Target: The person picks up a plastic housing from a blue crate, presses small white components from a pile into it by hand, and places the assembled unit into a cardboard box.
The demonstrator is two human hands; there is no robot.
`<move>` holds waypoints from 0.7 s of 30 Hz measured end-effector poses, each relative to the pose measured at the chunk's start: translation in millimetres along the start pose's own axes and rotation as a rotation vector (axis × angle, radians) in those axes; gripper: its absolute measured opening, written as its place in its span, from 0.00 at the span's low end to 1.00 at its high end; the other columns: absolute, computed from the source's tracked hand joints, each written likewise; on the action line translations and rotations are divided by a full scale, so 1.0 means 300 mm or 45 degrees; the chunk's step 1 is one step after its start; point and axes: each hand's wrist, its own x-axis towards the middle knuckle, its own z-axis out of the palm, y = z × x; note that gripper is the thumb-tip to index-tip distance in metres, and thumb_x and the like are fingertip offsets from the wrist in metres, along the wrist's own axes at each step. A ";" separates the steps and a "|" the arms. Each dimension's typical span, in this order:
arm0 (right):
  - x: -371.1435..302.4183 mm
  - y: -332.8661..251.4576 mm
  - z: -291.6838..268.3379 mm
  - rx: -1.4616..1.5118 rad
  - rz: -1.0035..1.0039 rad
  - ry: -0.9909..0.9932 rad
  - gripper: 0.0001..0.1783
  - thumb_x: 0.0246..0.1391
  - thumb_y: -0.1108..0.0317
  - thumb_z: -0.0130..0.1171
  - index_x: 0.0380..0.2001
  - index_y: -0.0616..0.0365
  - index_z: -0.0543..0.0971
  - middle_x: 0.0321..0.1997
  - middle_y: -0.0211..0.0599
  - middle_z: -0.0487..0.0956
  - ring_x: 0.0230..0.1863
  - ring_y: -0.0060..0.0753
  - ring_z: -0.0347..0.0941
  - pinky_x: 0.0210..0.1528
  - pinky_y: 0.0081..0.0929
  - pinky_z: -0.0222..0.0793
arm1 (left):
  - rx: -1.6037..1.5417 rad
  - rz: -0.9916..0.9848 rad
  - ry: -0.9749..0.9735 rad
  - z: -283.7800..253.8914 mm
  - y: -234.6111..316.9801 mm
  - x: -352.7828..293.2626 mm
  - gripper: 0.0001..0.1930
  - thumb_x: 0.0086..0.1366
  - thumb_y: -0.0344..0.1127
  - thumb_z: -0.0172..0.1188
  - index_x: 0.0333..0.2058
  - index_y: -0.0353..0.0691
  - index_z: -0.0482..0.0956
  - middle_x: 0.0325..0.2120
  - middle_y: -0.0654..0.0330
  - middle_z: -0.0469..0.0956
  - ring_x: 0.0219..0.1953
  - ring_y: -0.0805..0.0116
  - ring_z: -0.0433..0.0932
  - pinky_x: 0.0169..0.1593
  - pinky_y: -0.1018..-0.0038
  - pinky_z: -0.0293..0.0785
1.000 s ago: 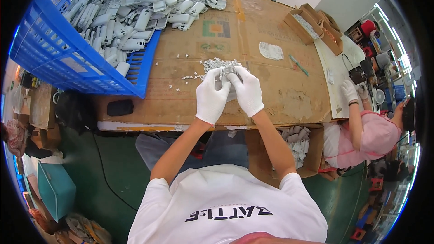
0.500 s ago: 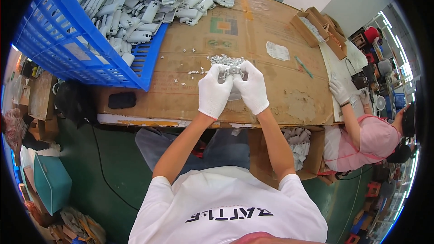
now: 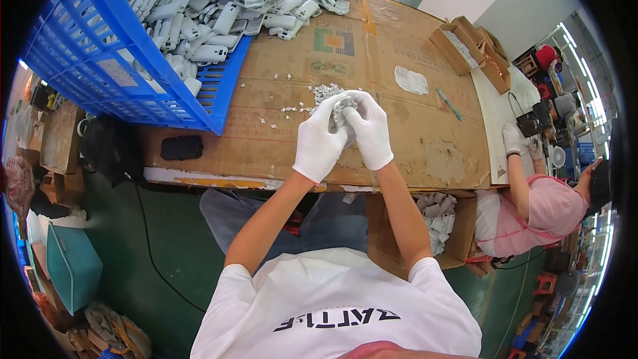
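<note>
Left of a heap of small pale bits (image 3: 323, 92) on the cardboard-covered tabletop (image 3: 405, 136), a blue crate (image 3: 149, 61) has whitish casings (image 3: 227, 18) piled in it. At the heap's near edge, the gloved left hand (image 3: 318, 144) and right hand (image 3: 372, 134) share a closed grip on a grey part (image 3: 341, 113), mostly hidden by fingers. Right of the heap lie white paper (image 3: 411, 80), then a teal pen (image 3: 450, 104)

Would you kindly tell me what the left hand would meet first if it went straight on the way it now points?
First, it seems, the grey part that the left hand holds; just past it, probably the right hand, though depth is unclear.
</note>
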 end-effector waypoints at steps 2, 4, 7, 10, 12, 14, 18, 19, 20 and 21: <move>-0.007 -0.013 0.005 0.001 -0.030 -0.038 0.14 0.56 0.76 0.54 0.46 0.64 0.78 0.41 0.32 0.80 0.43 0.19 0.74 0.48 0.22 0.70 | 0.054 0.002 0.039 -0.009 -0.008 0.006 0.18 0.61 0.22 0.56 0.51 0.37 0.78 0.39 0.54 0.83 0.41 0.70 0.82 0.46 0.74 0.77; -0.007 -0.025 0.011 0.002 -0.058 -0.074 0.15 0.56 0.75 0.54 0.46 0.64 0.78 0.41 0.32 0.80 0.43 0.20 0.74 0.49 0.22 0.70 | 0.109 0.003 0.075 -0.011 -0.015 0.010 0.18 0.61 0.22 0.56 0.51 0.38 0.79 0.39 0.54 0.83 0.41 0.70 0.83 0.45 0.74 0.77; 0.004 -0.027 0.018 -0.033 -0.001 -0.080 0.14 0.55 0.73 0.54 0.45 0.66 0.78 0.43 0.30 0.78 0.44 0.20 0.72 0.50 0.22 0.68 | 0.071 -0.009 0.079 -0.001 -0.020 0.014 0.17 0.62 0.24 0.57 0.50 0.39 0.79 0.39 0.53 0.83 0.40 0.68 0.84 0.44 0.73 0.77; 0.016 -0.015 0.017 -0.054 0.014 -0.071 0.13 0.55 0.74 0.53 0.44 0.65 0.78 0.40 0.30 0.77 0.42 0.18 0.71 0.48 0.22 0.68 | 0.100 0.003 0.083 0.010 -0.021 0.021 0.17 0.61 0.23 0.56 0.50 0.39 0.79 0.39 0.48 0.83 0.41 0.54 0.84 0.43 0.68 0.79; 0.024 -0.008 0.011 -0.055 0.009 -0.071 0.12 0.55 0.74 0.53 0.42 0.65 0.78 0.38 0.28 0.77 0.40 0.17 0.70 0.45 0.21 0.68 | 0.129 0.020 0.100 0.019 -0.021 0.026 0.17 0.61 0.23 0.56 0.49 0.39 0.79 0.38 0.48 0.83 0.40 0.52 0.84 0.42 0.67 0.79; 0.039 0.018 0.002 -0.036 0.026 -0.070 0.11 0.55 0.74 0.53 0.41 0.64 0.78 0.37 0.28 0.77 0.39 0.17 0.70 0.44 0.21 0.68 | 0.145 0.050 0.085 0.024 -0.030 0.037 0.17 0.60 0.24 0.56 0.49 0.39 0.79 0.38 0.47 0.83 0.40 0.52 0.84 0.42 0.67 0.79; 0.063 0.047 -0.022 0.051 0.080 -0.085 0.09 0.55 0.75 0.52 0.39 0.62 0.77 0.35 0.25 0.76 0.37 0.15 0.70 0.42 0.19 0.68 | 0.213 -0.009 0.012 0.043 -0.033 0.061 0.18 0.60 0.24 0.57 0.49 0.39 0.79 0.36 0.46 0.82 0.39 0.51 0.84 0.41 0.67 0.79; 0.069 0.051 -0.033 0.153 0.131 -0.109 0.09 0.55 0.75 0.52 0.39 0.61 0.76 0.34 0.25 0.76 0.36 0.14 0.69 0.40 0.18 0.68 | 0.218 -0.003 -0.001 0.053 -0.032 0.067 0.18 0.60 0.24 0.57 0.49 0.39 0.79 0.36 0.46 0.82 0.39 0.51 0.84 0.41 0.67 0.79; 0.075 0.055 -0.045 0.160 0.126 -0.094 0.09 0.55 0.75 0.52 0.39 0.61 0.76 0.34 0.25 0.76 0.36 0.14 0.69 0.40 0.18 0.68 | 0.207 -0.014 -0.018 0.067 -0.033 0.074 0.17 0.60 0.24 0.57 0.49 0.39 0.79 0.36 0.46 0.82 0.38 0.51 0.84 0.40 0.66 0.79; 0.080 0.058 -0.060 0.228 0.137 -0.109 0.09 0.54 0.75 0.51 0.39 0.60 0.76 0.34 0.24 0.75 0.35 0.13 0.69 0.40 0.17 0.68 | 0.196 -0.025 -0.037 0.083 -0.035 0.081 0.17 0.60 0.25 0.57 0.49 0.38 0.79 0.35 0.45 0.82 0.38 0.50 0.83 0.40 0.66 0.78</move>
